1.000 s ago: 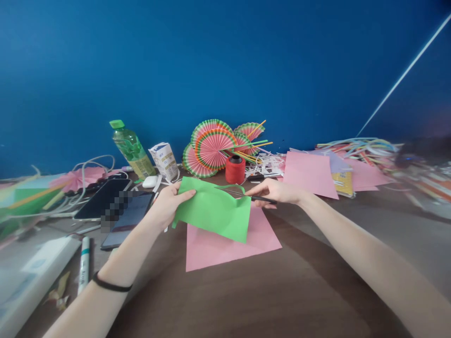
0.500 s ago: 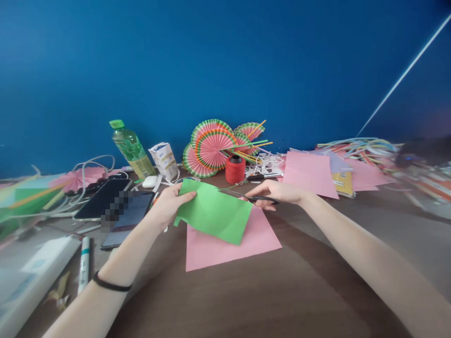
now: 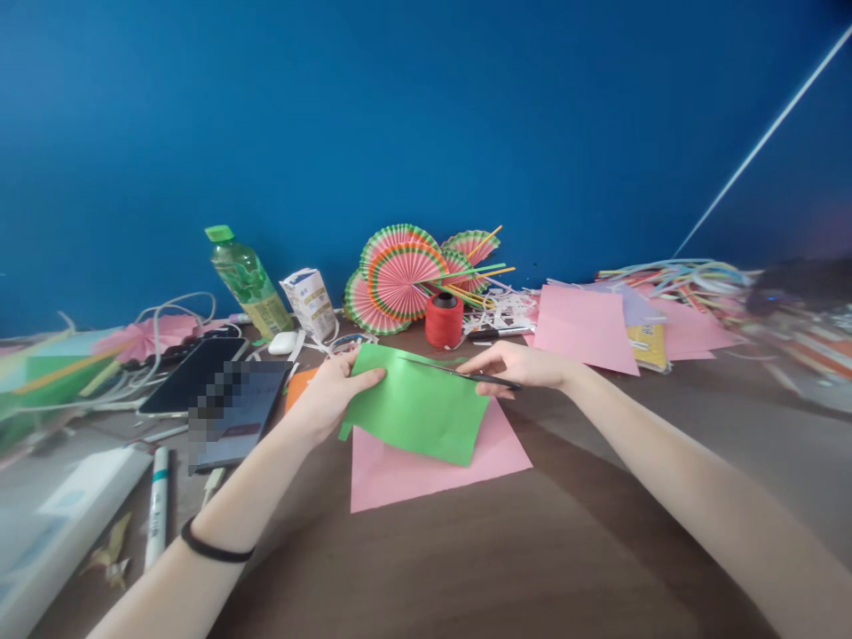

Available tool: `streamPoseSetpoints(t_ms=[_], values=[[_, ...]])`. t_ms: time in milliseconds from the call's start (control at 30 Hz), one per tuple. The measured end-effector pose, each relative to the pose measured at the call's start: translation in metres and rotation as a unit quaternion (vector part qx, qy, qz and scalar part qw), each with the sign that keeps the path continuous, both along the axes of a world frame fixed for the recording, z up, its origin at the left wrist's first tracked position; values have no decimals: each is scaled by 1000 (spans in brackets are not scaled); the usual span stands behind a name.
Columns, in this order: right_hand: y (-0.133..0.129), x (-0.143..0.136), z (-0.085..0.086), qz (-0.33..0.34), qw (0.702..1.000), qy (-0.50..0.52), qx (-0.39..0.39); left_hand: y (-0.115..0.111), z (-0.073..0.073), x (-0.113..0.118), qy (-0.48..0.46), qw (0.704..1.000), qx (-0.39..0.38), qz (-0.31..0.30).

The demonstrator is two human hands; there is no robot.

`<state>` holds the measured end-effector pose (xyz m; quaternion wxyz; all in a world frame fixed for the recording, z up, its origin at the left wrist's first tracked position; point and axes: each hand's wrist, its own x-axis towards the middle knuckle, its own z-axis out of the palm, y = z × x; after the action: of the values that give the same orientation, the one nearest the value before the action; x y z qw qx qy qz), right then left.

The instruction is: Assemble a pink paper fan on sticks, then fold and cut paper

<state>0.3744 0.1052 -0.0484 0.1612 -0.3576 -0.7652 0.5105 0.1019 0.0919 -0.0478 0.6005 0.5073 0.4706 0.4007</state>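
My left hand pinches the left end of a green paper sheet, thumb on top. My right hand is closed around the handles of black scissors. Their blades lie along the sheet's far edge, pointing left toward my left hand. A narrow flap of green hangs at the sheet's lower left corner. Below the green sheet, a pink paper sheet lies flat on the dark table, partly covered by it.
Behind the hands stand a red thread spool and pleated paper fans. A green bottle, a small carton, phones and a marker are on the left. Pink papers lie to the right.
The green sheet and my left hand have shifted a little to the right. The scissor blades now reach farther left along the sheet's far edge.
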Motion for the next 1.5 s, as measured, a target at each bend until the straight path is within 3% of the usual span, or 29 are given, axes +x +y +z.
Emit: streamPoseSetpoints(t_ms=[500,1500], values=[[1,3,2,16,1000,6,1,-3,3,3,25,999,11,17],[0,0,3,-3,1000,5,-7,-6,4,6,-24,1000,-13,9]])
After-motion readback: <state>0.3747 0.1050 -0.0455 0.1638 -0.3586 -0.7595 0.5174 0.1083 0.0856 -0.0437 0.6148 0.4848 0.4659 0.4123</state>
